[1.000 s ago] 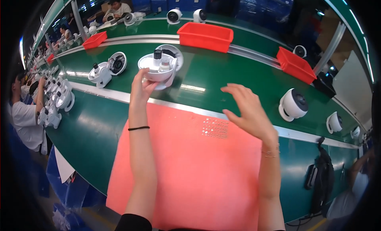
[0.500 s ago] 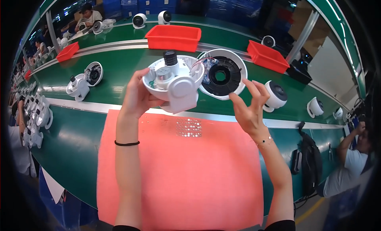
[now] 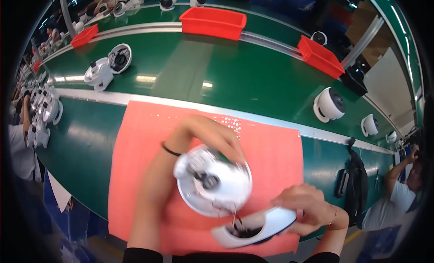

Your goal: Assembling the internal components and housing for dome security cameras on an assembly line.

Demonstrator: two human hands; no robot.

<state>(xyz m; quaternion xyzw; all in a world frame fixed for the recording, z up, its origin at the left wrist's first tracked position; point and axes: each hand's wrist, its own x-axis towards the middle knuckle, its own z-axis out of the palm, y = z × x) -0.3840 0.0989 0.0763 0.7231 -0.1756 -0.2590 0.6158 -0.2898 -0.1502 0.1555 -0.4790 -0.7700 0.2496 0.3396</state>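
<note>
My left hand point(image 3: 221, 138) grips the far edge of a white round camera body point(image 3: 235, 186), tilted over the pink mat point(image 3: 135, 136). Inside the body sits a dark lens barrel point(image 3: 210, 180); motion blurs the rest of its inner parts. My right hand point(image 3: 309, 206) pinches the white camera cover point(image 3: 275, 221), held nearly edge-on with its dark rim and opening partly showing. Thin wires point(image 3: 233, 213) run between body and cover. Several rows of small screws point(image 3: 231, 123) lie at the mat's far edge, partly behind my left hand.
A red bin point(image 3: 212, 24) stands across the green bench point(image 3: 190, 73), with another red bin point(image 3: 320, 57) farther right. An opened camera point(image 3: 106, 68) is at left; an assembled camera point(image 3: 329, 105) is at right. A black bag point(image 3: 355, 186) lies beyond the mat's right edge. Co-workers sit at both sides.
The camera body and cover have come off the bench toward me, over the mat, and turned. My right hand, earlier open beside the cover, now holds it. The view tilts lower.
</note>
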